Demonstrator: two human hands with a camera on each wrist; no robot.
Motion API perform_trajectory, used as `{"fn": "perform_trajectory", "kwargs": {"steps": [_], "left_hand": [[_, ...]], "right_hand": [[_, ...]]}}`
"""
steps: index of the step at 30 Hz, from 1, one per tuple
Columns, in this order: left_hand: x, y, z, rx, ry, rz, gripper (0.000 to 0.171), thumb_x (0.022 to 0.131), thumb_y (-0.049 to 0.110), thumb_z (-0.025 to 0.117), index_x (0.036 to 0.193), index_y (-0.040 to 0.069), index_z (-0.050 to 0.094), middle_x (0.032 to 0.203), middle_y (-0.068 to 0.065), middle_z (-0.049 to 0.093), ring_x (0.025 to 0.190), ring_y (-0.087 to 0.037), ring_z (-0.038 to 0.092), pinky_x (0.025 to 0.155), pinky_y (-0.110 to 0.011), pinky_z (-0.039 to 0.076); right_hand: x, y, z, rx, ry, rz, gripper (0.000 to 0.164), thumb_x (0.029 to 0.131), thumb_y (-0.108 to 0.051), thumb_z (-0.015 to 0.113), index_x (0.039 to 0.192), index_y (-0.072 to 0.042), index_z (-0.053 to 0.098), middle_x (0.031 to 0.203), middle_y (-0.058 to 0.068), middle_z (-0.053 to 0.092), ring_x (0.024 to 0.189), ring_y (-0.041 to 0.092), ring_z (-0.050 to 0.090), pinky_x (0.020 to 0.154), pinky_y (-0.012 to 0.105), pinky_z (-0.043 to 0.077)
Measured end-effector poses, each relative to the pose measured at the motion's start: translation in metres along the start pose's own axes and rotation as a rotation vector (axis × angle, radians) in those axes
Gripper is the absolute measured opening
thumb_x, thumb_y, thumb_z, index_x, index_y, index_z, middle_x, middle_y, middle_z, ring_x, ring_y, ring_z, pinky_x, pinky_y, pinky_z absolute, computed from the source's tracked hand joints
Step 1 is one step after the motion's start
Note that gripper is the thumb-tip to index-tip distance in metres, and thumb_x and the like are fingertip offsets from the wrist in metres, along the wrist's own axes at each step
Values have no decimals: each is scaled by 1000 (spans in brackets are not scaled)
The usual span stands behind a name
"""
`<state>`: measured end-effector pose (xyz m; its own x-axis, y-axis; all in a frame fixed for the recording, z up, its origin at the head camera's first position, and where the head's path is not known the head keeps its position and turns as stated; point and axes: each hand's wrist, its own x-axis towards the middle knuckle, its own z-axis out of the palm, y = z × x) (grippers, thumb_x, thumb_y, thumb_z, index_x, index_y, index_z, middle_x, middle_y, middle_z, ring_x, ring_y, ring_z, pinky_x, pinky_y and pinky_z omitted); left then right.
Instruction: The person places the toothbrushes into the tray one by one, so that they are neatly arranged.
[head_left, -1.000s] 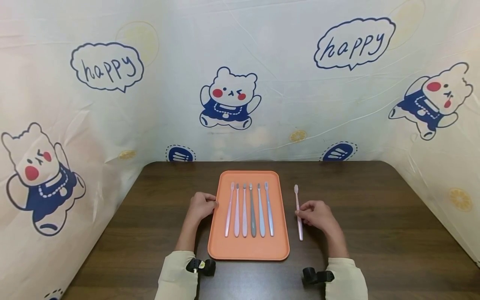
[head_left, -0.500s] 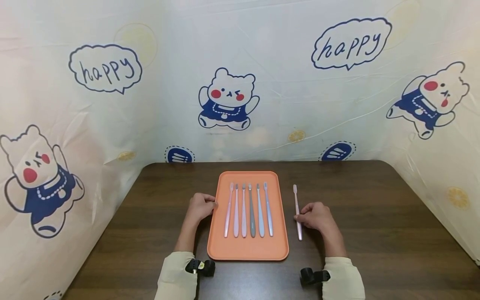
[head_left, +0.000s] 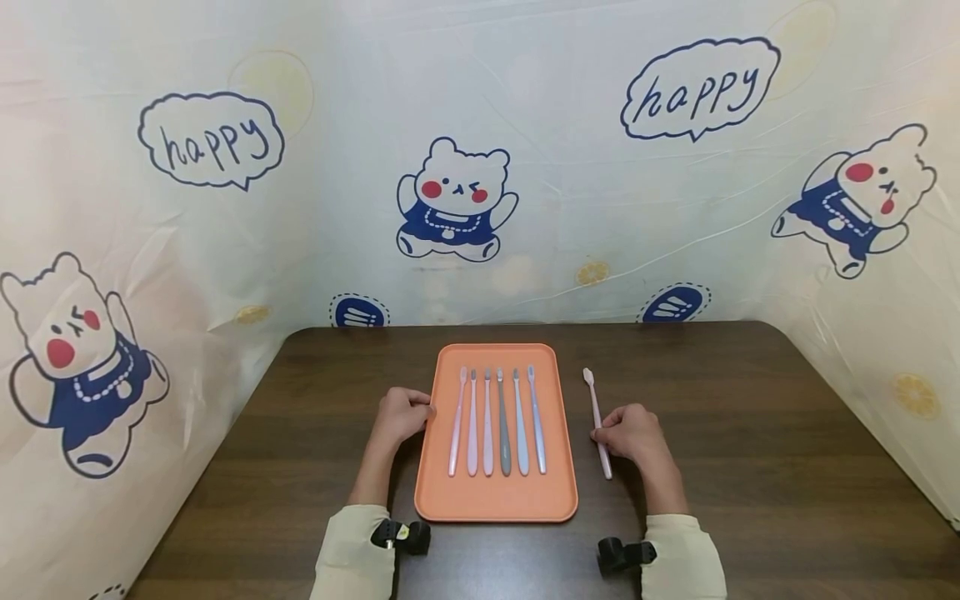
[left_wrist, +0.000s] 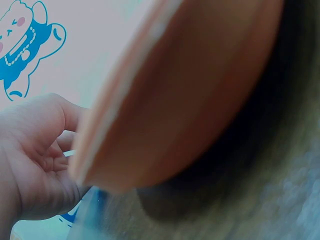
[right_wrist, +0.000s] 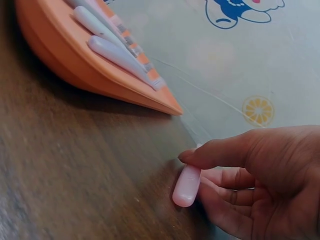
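Note:
An orange tray [head_left: 497,500] lies on the table, bearing a row of several toothbrushes, among them a grey toothbrush [head_left: 504,433] and a blue toothbrush [head_left: 537,425]. My left hand [head_left: 402,412] holds the tray's left rim; in the left wrist view the tray [left_wrist: 165,110] hides some of its fingertips. To the right of the tray, a pale pink toothbrush [head_left: 594,400] points its bristle end away from me, slightly tilted left. My right hand [head_left: 636,433] pinches its handle between thumb and fingers. The handle's rounded end [right_wrist: 186,192] shows close to the tabletop in the right wrist view.
The dark wooden table [head_left: 750,417] reaches out on both sides of the tray. Behind it hangs a pale curtain [head_left: 562,208] printed with cartoon bears. A black wrist camera [head_left: 626,554] sits on each forearm.
The pink toothbrush has turned slightly in my right hand: its bristle end has swung left and its handle end right. My left hand stays at the tray's rim.

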<state>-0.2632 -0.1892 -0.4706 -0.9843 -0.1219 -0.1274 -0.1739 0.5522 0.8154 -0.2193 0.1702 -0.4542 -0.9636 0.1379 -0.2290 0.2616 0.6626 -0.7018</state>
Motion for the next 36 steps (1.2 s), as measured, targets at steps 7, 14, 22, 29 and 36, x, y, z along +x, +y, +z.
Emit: {"fn": "perform_trajectory", "kwargs": {"steps": [7,14,22,29,36], "left_hand": [[-1,1,0,-5,-10,-19,24,90,9,66,109,-3,76,104,-20,75,77,-16,69,72,-33,62],[-2,0,-1,-5,-11,-17,24,90,8,66,109,-3,76,104,-21,75,78,-17,70,73,-33,62],[-1,0,0,-14,-14,-27,25,90,9,66,110,-3,76,105,-20,75,78,-17,70,75,-35,63],[-1,0,-1,-9,-9,-19,25,90,8,66,110,-4,76,105,-21,74,79,-18,71,73,-34,62],[1,0,-1,0,-7,-15,25,90,8,66,110,-4,76,106,-22,75,79,-18,72,74,-35,63]], "right_hand": [[1,1,2,-54,20,-13,14,81,-17,77,81,-3,74,59,-1,65,58,11,60,55,24,46],[2,3,4,-65,16,-5,14,80,-18,74,75,-5,73,57,-2,64,58,12,59,53,24,44],[2,3,4,-74,8,18,16,81,-19,74,72,-7,71,57,-2,63,59,13,58,53,25,43],[1,3,1,-75,0,-1,17,82,-20,74,74,-6,73,58,-1,63,61,14,58,54,25,44],[0,1,-2,-56,2,-20,14,81,-17,73,75,-4,74,58,-2,64,58,11,59,54,24,45]]}}
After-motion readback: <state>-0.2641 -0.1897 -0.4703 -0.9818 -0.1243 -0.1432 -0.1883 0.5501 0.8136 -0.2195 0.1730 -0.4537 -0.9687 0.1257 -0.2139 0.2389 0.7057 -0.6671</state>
